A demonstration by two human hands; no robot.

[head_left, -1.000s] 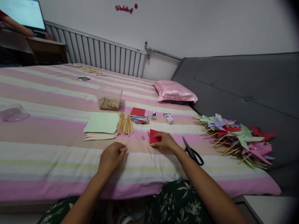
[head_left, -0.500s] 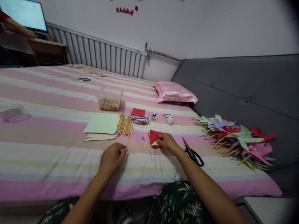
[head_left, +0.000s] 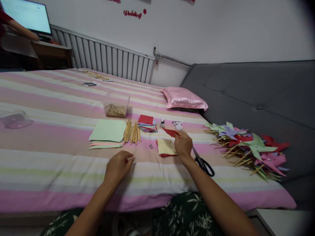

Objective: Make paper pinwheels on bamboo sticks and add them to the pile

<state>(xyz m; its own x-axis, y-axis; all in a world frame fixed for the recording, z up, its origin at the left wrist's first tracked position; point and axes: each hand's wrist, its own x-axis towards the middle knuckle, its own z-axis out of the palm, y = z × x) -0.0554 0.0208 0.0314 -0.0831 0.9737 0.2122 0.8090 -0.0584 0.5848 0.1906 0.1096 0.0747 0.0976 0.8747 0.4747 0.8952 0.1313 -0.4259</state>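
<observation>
Right hand: pinches the red paper piece, lifted just above the cream sheet on the bed.
Left hand: loosely curled, resting on the bed, holding nothing visible, well left of the paper.
Scissors: just right of the right hand.

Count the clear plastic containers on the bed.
2: a tub of sticks behind the green paper, and a dome-shaped one at the far left edge. None seem hidden.

Left hand loosely curled, palm down, right hand raised, fingertips pinched, both forearms extended
</observation>
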